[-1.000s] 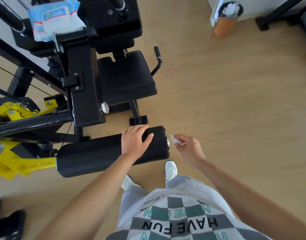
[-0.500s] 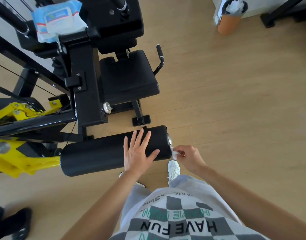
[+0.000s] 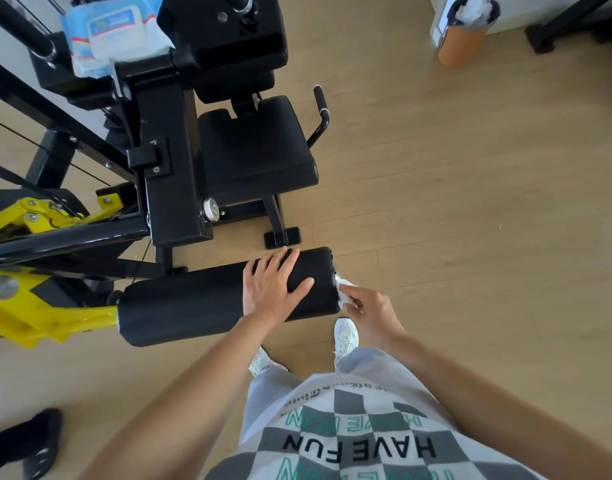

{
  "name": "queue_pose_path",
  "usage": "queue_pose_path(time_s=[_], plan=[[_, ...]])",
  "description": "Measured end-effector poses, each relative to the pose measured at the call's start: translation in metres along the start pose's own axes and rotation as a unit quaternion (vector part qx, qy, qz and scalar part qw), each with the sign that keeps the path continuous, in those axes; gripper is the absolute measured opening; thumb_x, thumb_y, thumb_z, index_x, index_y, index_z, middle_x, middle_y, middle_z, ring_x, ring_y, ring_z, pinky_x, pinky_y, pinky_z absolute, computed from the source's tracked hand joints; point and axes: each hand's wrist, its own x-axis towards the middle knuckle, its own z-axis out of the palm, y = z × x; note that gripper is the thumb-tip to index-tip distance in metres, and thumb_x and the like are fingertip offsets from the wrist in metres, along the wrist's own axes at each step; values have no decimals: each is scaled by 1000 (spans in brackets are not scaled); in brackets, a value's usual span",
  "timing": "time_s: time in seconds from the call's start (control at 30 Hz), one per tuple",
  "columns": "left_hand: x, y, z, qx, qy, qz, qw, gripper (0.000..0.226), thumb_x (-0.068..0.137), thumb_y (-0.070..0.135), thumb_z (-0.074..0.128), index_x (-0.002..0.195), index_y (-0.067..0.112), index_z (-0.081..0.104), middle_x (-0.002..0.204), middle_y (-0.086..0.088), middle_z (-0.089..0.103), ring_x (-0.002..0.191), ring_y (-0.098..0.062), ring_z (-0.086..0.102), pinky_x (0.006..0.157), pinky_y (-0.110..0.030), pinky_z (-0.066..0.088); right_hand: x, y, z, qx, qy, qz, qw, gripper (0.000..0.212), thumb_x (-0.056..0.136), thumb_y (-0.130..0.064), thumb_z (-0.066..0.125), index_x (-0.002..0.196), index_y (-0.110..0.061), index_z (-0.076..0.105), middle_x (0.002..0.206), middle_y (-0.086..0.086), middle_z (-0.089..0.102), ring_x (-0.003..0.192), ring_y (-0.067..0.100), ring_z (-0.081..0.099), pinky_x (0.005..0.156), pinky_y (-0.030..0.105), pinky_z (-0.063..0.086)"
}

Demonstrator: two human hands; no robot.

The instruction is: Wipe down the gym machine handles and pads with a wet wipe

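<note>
A long black roller pad (image 3: 193, 303) lies across the lower part of the gym machine. My left hand (image 3: 271, 287) rests flat on top of the pad near its right end, fingers straight and spread. My right hand (image 3: 368, 313) pinches a crumpled white wet wipe (image 3: 342, 292) and presses it against the pad's right end face. The black seat pad (image 3: 256, 150) sits behind, with a black side handle (image 3: 321, 105) at its right edge.
A blue pack of wet wipes (image 3: 112, 31) lies on the machine's top left. An orange bin (image 3: 469, 32) with white waste stands at the far right. Yellow frame parts (image 3: 23, 306) jut out at left. Someone's black shoe (image 3: 37, 441) is at the lower left.
My right hand has brought the wipe from beside the pad onto its right end face. My left hand flattened and spread on the pad top.
</note>
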Motion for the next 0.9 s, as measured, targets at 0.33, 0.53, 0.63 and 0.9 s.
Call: queue_pose_path(time_s=[0.33, 0.53, 0.63, 0.9], plan=[[7, 1, -4, 12, -3, -2, 1000, 74, 95, 74, 17, 150, 33, 45, 152, 4, 53, 140, -19, 47, 113, -47, 36, 14, 2, -18, -19, 37, 46, 998, 37, 92, -10, 70, 128, -19, 70, 92, -2, 70, 89, 19, 67, 78, 16, 46], [15, -1, -7, 8, -27, -5, 1000, 77, 94, 75, 11, 149, 35, 46, 150, 7, 54, 138, -17, 49, 114, -44, 37, 17, -15, -4, -11, 44, 19, 999, 32, 93, -13, 71, 124, -15, 72, 92, 4, 74, 86, 22, 68, 83, 30, 54], [25, -4, -10, -12, -53, -7, 999, 80, 91, 77, 8, 151, 37, 43, 151, 10, 53, 139, -15, 48, 114, -42, 36, 11, -9, 1, -15, 49, 28, 998, 20, 92, -15, 72, 112, -15, 75, 84, 3, 72, 80, 22, 67, 80, 37, 56], [26, -5, -16, -40, -17, -19, 999, 67, 98, 72, 30, 144, 31, 55, 155, 5, 49, 135, -21, 51, 111, -44, 37, 15, 5, -16, -67, 35, 29, 997, 15, 88, -17, 75, 102, -12, 73, 105, -4, 67, 95, 16, 65, 83, 28, 52]])
